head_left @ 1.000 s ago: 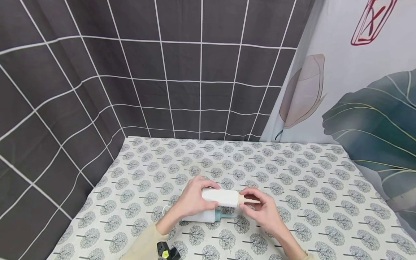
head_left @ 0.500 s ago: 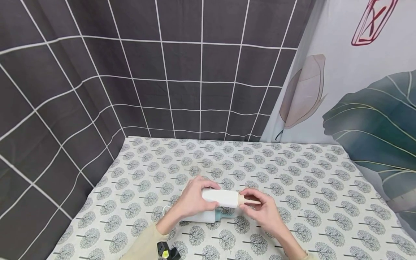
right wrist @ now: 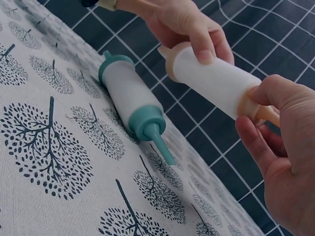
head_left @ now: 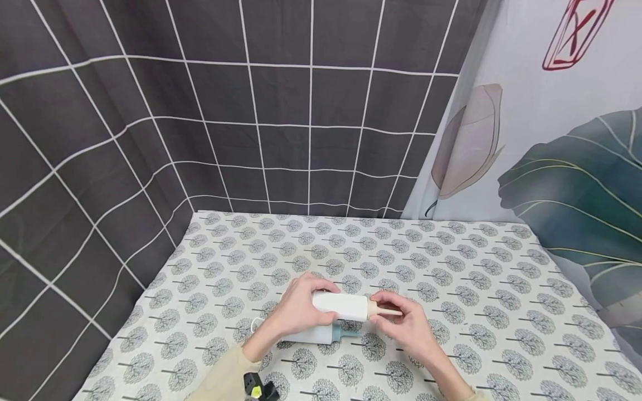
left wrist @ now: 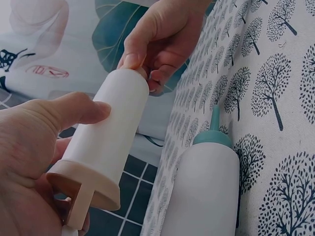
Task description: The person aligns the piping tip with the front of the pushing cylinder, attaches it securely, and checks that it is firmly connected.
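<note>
I hold the white tube low in the middle of the frame, up off the tree-print cloth. My left hand wraps round its fat end. My right hand pinches the small tan tip at the other end. A second tube with a teal tip lies on the cloth just under my hands. If I pull the tip too hard it may pop off, I think. If my left hand goes slack, the tube could drop on the one below.
</note>
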A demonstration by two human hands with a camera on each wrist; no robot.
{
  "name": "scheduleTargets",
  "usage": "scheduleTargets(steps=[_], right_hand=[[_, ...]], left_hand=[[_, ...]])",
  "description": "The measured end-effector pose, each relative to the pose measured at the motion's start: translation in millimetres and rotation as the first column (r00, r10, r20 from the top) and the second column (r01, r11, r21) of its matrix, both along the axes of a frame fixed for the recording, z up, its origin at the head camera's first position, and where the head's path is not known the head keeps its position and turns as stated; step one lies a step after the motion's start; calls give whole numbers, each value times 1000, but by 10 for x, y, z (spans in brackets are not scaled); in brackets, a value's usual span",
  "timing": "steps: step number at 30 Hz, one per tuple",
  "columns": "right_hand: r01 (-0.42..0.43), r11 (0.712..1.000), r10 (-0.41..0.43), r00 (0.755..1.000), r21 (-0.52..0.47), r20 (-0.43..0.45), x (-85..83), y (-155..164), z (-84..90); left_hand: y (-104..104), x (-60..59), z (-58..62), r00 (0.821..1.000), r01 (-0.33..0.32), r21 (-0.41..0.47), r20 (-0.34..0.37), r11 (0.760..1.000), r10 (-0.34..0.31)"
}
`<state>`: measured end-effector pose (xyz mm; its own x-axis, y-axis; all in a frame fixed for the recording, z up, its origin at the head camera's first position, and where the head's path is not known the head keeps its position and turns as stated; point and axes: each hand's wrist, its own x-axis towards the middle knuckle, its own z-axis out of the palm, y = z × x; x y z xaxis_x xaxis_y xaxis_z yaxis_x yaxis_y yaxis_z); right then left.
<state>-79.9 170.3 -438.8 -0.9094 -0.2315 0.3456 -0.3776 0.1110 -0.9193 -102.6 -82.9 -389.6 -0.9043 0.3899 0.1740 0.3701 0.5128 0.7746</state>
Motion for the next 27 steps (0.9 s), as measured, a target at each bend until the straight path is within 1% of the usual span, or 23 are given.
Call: scheduleTargets(steps=[5,8,12,15,19,24,27], right_hand=[[-1,1000,1,1000,3,12,-4,4,-5],[2,1000,-2,1000,4,20,-11,6,-12],[12,1000,-12,998,7,65,-19,12,-33],[14,1000,-15,995,1,98,-23,12,-43],[0,1000,3,993,-27,115,-32,9,-51],[-27,995,43,983,-91,180,-32,21,-54],[-19,996,35,982,-87,186,-33,41,-62]], left_hand=[[1,-13,-7,1000,20,9,-9,1000,-20],[2,-23,-14,1000,26,6,3,1000,-26],[-2,-33,-19,1000,26,-4,15,1000,-26],[-9,-47,-25,999,32,-6,7,999,-32],[-16,-70,-36,999,39,-10,-9,999,-39],[-39,-107,-48,999,27,-39,-24,999,-28],[-55,-130,-58,999,13,-56,-28,998,-15]])
